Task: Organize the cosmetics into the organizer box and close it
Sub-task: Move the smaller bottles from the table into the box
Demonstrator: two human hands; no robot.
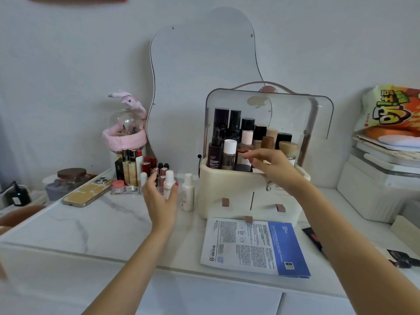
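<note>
Reaching with my left hand (160, 196), fingers spread just short of the small white bottle with a white cap (168, 184), I'd grip it mid-body and lift it straight. My right hand (273, 168), fingers loosely curled and empty, hovers at the cream plastic organizer box (227, 189), whose clear lid (295, 110) stands raised.

— Where are the two hands?
— Both arms reach forward. The left hand (160, 193) is lower, fingers curled in a loose cup, thumb up.
— And the other one?
— The right hand (273, 167) is higher, palm down, fingers spread and bent a little, holding nothing.
</note>
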